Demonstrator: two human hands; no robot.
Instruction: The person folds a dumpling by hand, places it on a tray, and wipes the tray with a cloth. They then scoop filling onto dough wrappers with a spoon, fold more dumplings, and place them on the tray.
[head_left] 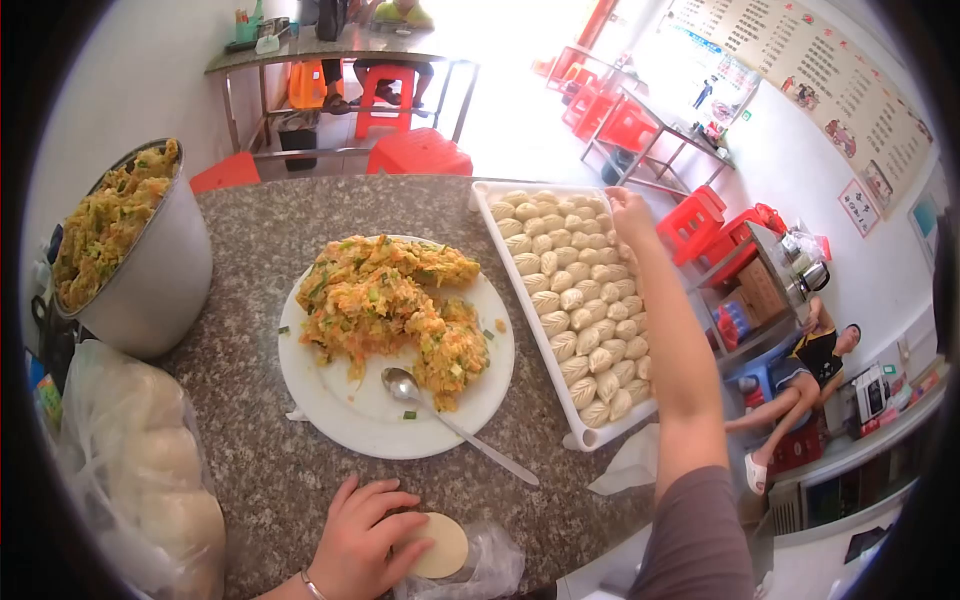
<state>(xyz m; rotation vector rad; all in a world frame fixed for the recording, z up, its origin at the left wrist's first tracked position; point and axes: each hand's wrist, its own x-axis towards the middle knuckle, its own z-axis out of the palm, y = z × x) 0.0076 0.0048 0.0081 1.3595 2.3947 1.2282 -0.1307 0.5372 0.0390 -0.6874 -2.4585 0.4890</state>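
Note:
My left hand lies by the near table edge with its fingers apart, their tips touching a round dough wrapper. Under and beside the wrapper is crumpled clear plastic. My right hand reaches to the far right corner of a white tray filled with rows of pleated dumplings. Its fingers are closed and point down; what they hold, if anything, is hidden. Between my hands, a white plate bears a mound of orange and green filling and a metal spoon.
A metal pot heaped with filling stands at the left. Below it is a plastic bag of pale dough. White paper or plastic lies by my right forearm. Red stools and a seated person are beyond the table.

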